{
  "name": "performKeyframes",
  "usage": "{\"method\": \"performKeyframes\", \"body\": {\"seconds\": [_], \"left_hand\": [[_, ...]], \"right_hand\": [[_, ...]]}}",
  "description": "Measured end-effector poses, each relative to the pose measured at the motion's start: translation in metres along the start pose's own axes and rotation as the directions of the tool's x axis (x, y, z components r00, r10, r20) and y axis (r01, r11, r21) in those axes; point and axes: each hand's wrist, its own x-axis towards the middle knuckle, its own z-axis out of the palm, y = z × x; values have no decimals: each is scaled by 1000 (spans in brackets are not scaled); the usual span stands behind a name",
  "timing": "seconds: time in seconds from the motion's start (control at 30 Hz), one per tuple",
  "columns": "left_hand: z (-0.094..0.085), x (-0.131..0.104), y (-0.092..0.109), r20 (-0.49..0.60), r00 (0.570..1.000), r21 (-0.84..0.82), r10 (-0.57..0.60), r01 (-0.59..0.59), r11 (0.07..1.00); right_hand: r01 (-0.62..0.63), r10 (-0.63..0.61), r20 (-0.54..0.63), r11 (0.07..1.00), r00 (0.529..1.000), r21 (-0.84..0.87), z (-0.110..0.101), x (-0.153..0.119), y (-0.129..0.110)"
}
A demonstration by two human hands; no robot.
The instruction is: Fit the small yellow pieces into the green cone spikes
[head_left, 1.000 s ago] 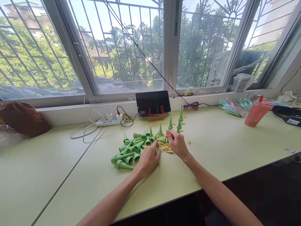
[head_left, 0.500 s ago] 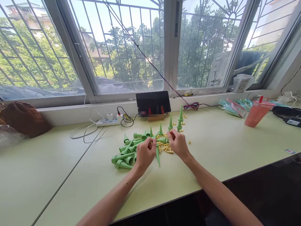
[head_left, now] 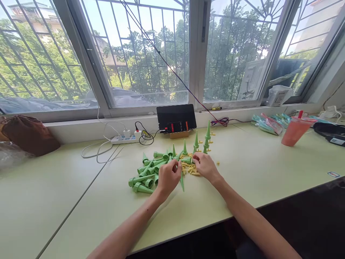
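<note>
My left hand (head_left: pixel 169 176) is closed in a pinch at the right edge of a heap of green plastic watering spikes (head_left: pixel 142 178). A green spike (head_left: pixel 182 184) sticks out below its fingertips, point towards me; its upper part is hidden. Another green spike's capped end (head_left: pixel 185 160) lies between the two hands. My right hand (head_left: pixel 206 166) is closed too, thumb and fingertips together beside that end; what they pinch is hidden. Under and between the hands are small yellow valve pieces (head_left: pixel 192 169). Upright spikes with yellow valves (head_left: pixel 207 135) stand behind my right hand.
A phone and a dark tablet (head_left: pixel 176 115) lean at the window sill. Left of them lies a power strip (head_left: pixel 126 138) with cables. A red cup (head_left: pixel 298 131), plastic packets (head_left: pixel 265 124) and a brown bag (head_left: pixel 31 135) stand farther out.
My left hand has shifted slightly right and towards me. The right hand has lowered slightly, its fingers still together. The heap and standing spikes look the same.
</note>
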Motion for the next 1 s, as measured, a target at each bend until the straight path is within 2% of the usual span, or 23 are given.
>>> {"method": "performKeyframes", "body": {"seconds": [0.33,1.0], "left_hand": [[-1,0,0,-9,1000,-2,3,-3,1000],[-2,-1,4,-2,1000,11,23,-23,1000]], "right_hand": [[-43,48,60,996,997,-79,-1,0,2],[40,-35,82,998,996,-56,5,-1,3]]}}
